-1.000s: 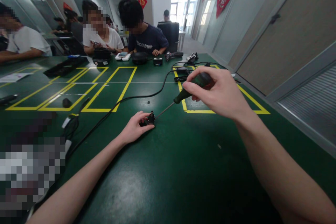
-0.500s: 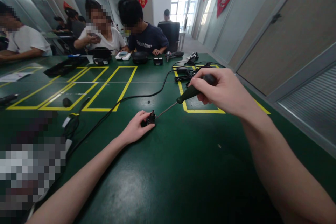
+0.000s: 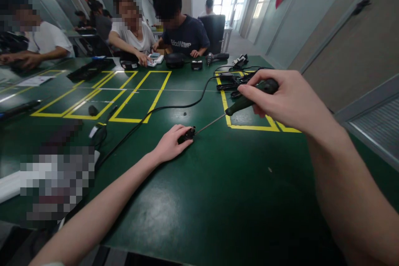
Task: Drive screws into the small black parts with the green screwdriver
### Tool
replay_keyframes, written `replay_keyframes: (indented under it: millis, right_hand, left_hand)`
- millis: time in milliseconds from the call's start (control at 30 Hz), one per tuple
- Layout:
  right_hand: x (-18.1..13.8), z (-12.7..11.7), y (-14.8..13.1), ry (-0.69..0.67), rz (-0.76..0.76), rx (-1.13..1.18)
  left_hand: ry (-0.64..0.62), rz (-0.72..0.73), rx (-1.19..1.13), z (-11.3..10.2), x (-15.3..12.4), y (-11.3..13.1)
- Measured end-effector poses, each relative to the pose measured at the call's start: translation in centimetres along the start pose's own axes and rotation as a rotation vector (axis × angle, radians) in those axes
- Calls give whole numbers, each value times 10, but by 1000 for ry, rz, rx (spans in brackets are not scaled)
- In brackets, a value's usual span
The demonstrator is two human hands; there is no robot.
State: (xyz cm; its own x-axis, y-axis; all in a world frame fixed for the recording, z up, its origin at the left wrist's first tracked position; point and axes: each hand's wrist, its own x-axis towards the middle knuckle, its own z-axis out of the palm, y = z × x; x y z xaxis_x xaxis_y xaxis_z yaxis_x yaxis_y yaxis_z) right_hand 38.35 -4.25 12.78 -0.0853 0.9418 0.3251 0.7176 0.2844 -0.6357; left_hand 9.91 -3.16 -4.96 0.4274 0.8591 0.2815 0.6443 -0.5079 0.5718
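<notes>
My left hand [image 3: 172, 142] is closed around a small black part [image 3: 188, 134] at the tabletop, thumb on the near side and fingers on the far side. What kind of part it is does not show clearly; a short stub sticks up from it. My right hand [image 3: 277, 91] grips a screwdriver [image 3: 241, 104] by its dark green handle. The thin metal shaft slants down to the left, and its tip meets the right side of the black part. Whether the tip sits in a screw is too small to tell.
A black cable [image 3: 174, 107] crosses the green table [image 3: 199, 199] beyond my left hand. Dark parts [image 3: 229, 86] lie behind my right hand inside yellow tape. A power drill [image 3: 217, 57] lies at the far edge, near a seated person [image 3: 190, 35] in navy. A blurred bundle [image 3: 59, 183] lies left.
The view has shifted, moving the scene right and slightly up. The black part looks tilted over in my left hand; before, its stub stood upright. Across the table, a person's hand has lowered to a white device.
</notes>
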Motion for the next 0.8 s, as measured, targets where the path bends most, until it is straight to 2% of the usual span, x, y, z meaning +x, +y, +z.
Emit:
replay_keyframes:
  millis: [400, 800]
  right_hand:
    - [2, -3, -7, 8, 122, 3]
    - [1, -2, 3, -71, 55, -3]
  left_hand:
    - [3, -20, 39, 1, 2, 2]
    - [6, -7, 77, 1, 0, 0]
